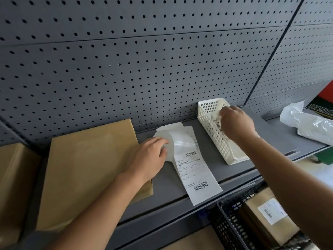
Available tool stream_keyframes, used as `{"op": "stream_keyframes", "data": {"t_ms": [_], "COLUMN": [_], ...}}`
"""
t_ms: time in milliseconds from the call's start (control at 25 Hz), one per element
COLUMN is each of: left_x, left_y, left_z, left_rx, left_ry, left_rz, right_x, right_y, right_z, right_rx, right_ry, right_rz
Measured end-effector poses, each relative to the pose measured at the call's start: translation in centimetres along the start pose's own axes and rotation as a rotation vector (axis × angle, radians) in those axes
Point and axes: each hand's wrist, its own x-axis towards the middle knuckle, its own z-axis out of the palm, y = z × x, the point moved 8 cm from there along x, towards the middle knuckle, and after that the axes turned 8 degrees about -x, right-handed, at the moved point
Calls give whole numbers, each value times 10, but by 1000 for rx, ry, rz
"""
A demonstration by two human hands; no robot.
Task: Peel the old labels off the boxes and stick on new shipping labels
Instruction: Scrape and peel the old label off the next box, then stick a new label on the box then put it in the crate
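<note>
- Left grip (149, 157): a bare hand, uncovered. Back of the hand and the knuckle row are in view, with skin folds over the finger joints.
- Right grip (236, 123): a bare hand, uncovered, seen from the back. The fingertips are blurred, so the nails are not legible.
- Left wrist (129, 177): bare, with one faint crease across it.
- Left forearm (97, 206): skin uncovered along the whole length in frame.
- Right forearm (288, 179): likewise uncovered, and in darker shade on its underside.
- Anything worn higher up the arms lies outside the frame.
</note>
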Motion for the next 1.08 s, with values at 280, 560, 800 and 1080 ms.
{"op": "stream_keyframes", "data": {"t_ms": [280, 560, 800, 1080], "left_x": [-1, -5, -4, 12], "left_y": [8, 7, 11, 23], "left_z": [-3, -10, -4, 27], "left_rx": [-7, -20, 7, 159], "left_ry": [-4, 18, 1, -148], "left_rz": [6, 8, 6, -95], "right_x": [-95, -92, -86, -75], "right_y": [-110, -120, -119, -111], "right_z": [60, 86, 78, 53], "right_rx": [194, 75, 152, 230], "right_ry": [-533, -529, -456, -281], "right_rz": [-465, -449, -433, -429]}}
